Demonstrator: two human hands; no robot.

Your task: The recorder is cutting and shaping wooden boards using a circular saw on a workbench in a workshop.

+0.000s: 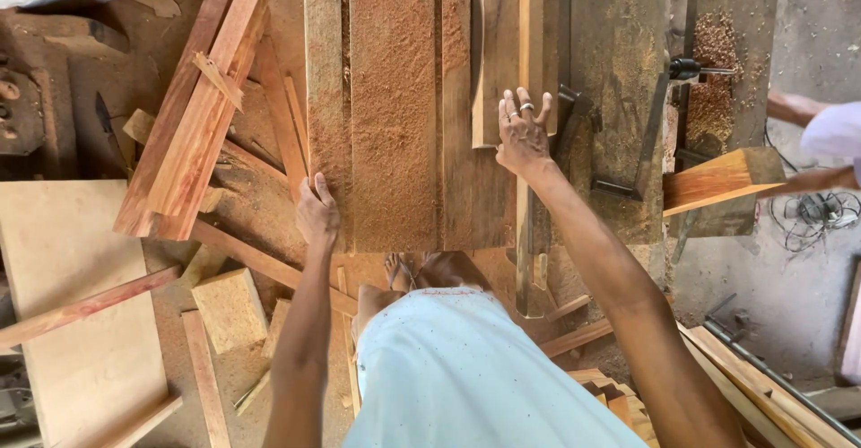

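Two hands rest on the wood at the machine table. The left hand (317, 212) grips the near left edge of the wide board (393, 107), fingers curled over its side, at about eight o'clock from the board's middle. The right hand (523, 130) lies flat and spread, fingers splayed, on the near end of the narrow plank (500, 44), at three o'clock from the wide board; it presses rather than grasps.

For a clean pass, I judge the flat palm should keep the plank down and tight against its neighbour, while the left hand steadies the wide board squarely, fingers kept off the line of travel.

The wide board is reddish-brown, long, its top thickly coated with sawdust; the plank is paler and smoother. At three o'clock another person's arm (794, 107) holds a wedge-cut block (717, 179).
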